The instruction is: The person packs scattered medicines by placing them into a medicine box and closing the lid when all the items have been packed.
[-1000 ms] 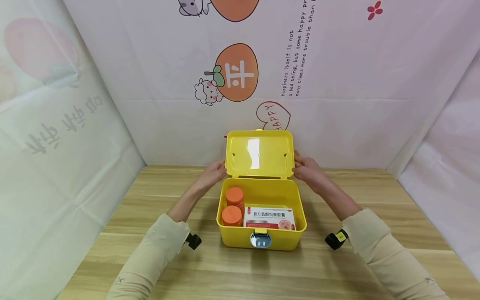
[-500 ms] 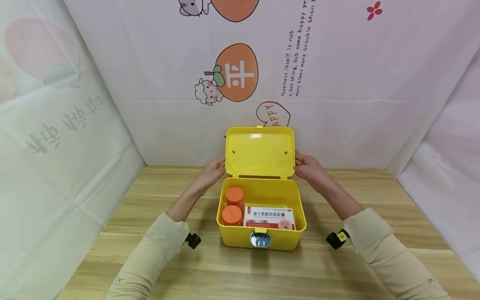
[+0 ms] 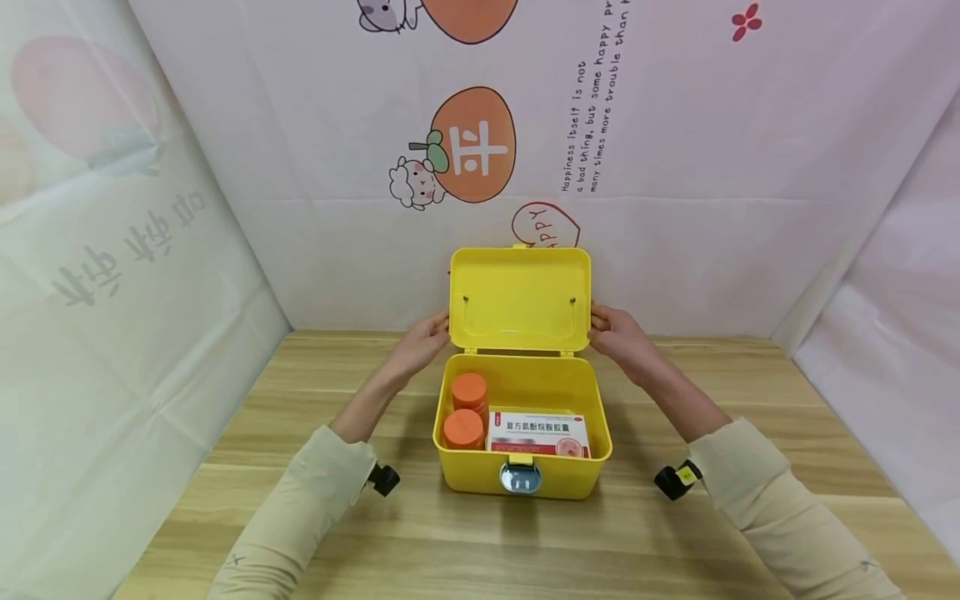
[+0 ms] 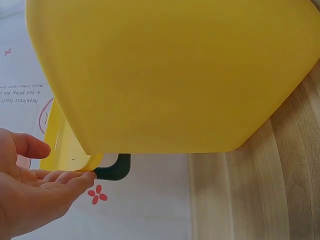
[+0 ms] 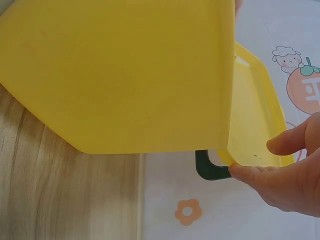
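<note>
A yellow storage box [image 3: 517, 479] with a blue-grey front latch [image 3: 521, 478] stands on the table. Its hinged lid [image 3: 521, 300] is raised at the back, inner face toward me. My left hand [image 3: 420, 343] touches the lid's left side with straight fingers, its thumb apart from them in the left wrist view. Similarly, the fingers of my right hand [image 3: 621, 340] rest against the right side. Behind the lid a dark green handle [image 4: 117, 170] shows. Inside the box are two orange-capped containers [image 3: 463, 428] at the left and a white-and-red medicine carton [image 3: 538, 433].
The wood-grain table [image 3: 420, 550] spreads around the box. Close behind the lid rises a white printed cloth wall [image 3: 675, 267], with more cloth at both sides. Black wrist devices [image 3: 384, 479] sit under both forearms.
The lid's top edge has risen in the head view, and more of its inner face shows. Both hands have stayed at its sides, shifting only slightly. The box has barely moved.
</note>
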